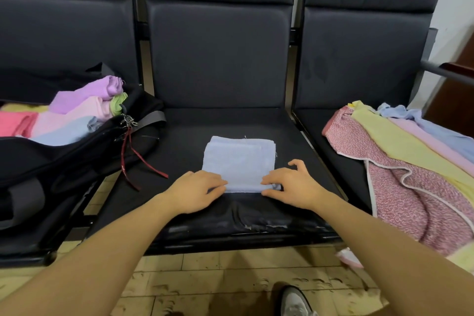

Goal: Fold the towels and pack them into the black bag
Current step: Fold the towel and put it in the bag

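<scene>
At the centre of the head view, a pale blue towel (238, 161) lies folded into a flat, layered rectangle on the middle seat (179, 141) of a row of dark padded chairs, loose threads sticking out at its far edge and right side. Both hands meet its near edge. The left hand (196, 191) rests with fingers fairly straight, tips pressed on the towel's lower left corner. The right hand (291, 185) has its grip on the lower right corner, where thumb and fingers seem to pinch a small rolled lip of cloth, though the fold hides the contact.

At the left of the frame the black bag (64, 159) sits open on the neighbouring seat, holding folded towels (77, 113) in purple, pink, green, blue and red. A dark red strap (143, 161) hangs from its zipper.

At the right, unfolded towels (410, 156) lie spread over the third seat, a speckled pink one lowest, with yellow, pink and blue above. A grey shoe (295, 301) shows at the bottom edge on the tiled floor (205, 282).
</scene>
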